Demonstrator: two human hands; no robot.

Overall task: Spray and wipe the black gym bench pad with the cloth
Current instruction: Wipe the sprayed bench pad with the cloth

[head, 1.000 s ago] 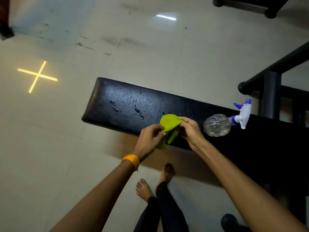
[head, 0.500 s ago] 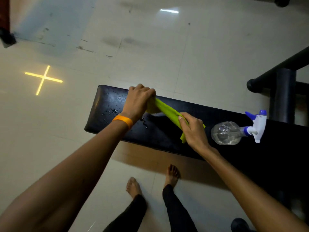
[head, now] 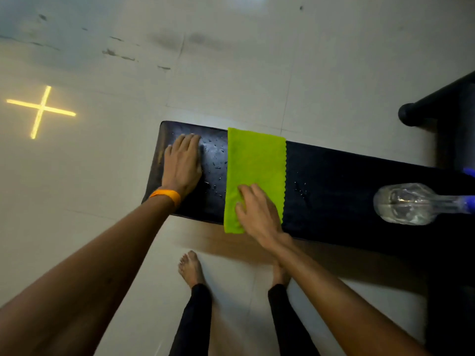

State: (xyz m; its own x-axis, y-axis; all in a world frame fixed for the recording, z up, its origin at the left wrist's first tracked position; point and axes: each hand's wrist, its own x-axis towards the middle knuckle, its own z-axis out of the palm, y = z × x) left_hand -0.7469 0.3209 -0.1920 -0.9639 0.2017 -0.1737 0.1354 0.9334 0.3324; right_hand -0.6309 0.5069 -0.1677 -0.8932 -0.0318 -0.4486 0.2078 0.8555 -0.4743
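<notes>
The black bench pad (head: 339,181) runs from centre left to the right edge, with water droplets near its left end. A lime-green cloth (head: 254,163) lies flat across the pad's width. My right hand (head: 257,211) presses palm down on the cloth's near part, fingers spread. My left hand (head: 182,164), with an orange wristband, rests flat on the wet left end of the pad, apart from the cloth and holding nothing. A clear spray bottle (head: 411,206) with a blue and white nozzle lies on its side on the pad at the right.
Pale tiled floor (head: 231,60) surrounds the bench, with a glowing yellow cross (head: 41,111) at the left. Black metal frame tubes (head: 437,106) stand at the upper right. My bare feet (head: 191,268) and black trouser legs are just below the bench.
The cloth was bunched between both hands, then stretched out; now it lies flat across the pad. My left hand let go and rests on the pad's left end.
</notes>
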